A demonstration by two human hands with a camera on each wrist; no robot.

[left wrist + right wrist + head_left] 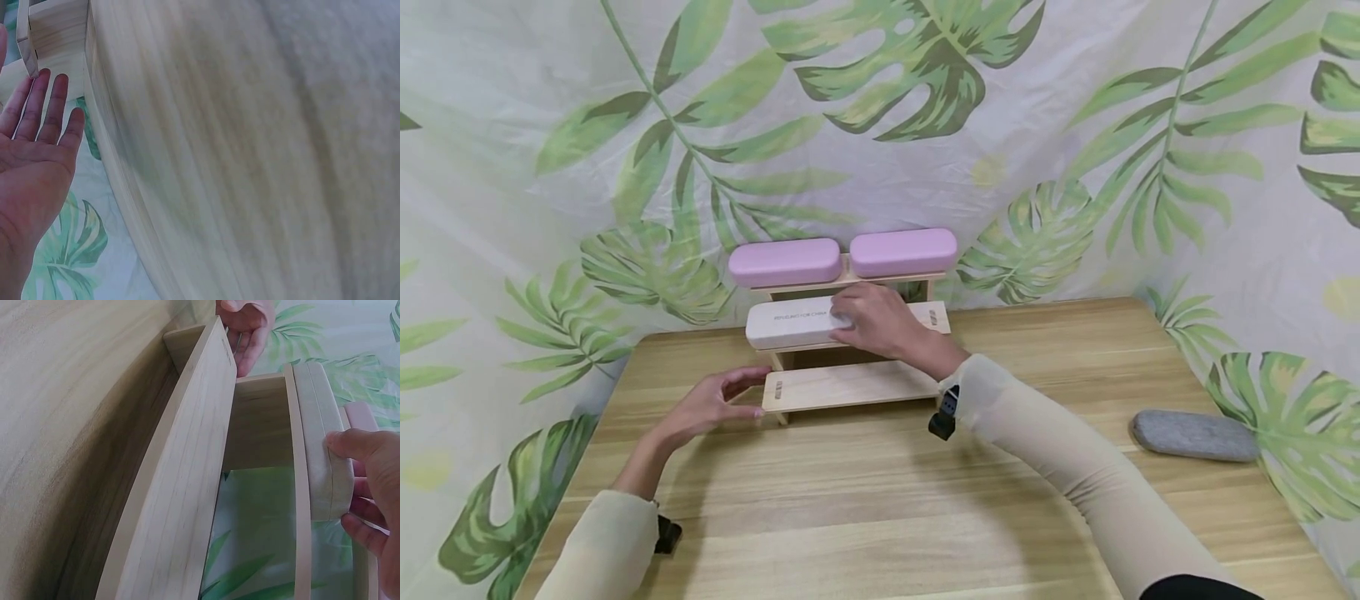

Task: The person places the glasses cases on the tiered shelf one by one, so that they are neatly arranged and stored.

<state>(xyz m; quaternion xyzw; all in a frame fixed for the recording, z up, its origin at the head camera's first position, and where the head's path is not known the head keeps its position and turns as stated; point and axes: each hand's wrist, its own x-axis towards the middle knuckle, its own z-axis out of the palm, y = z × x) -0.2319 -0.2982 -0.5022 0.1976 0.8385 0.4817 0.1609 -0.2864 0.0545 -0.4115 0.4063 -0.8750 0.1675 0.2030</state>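
Note:
A white glasses case [790,323] with a line of print lies along the left part of the middle step of a three-tier wooden stand [850,386]. My right hand [880,321] grips the right end of that case, thumb on its near side and fingers over the far side, as the right wrist view shows. My left hand [718,404] is at the left end of the lowest step, fingers fairly straight, fingertips right at the wood. Two pink glasses cases, the left one [786,262] and the right one [903,252], sit side by side on the top step.
A grey glasses case [1193,435] lies on the right side of the wooden table [865,517]. Behind the stand hangs a leaf-printed cloth [925,183], close to the table's back edge. The lowest step holds nothing.

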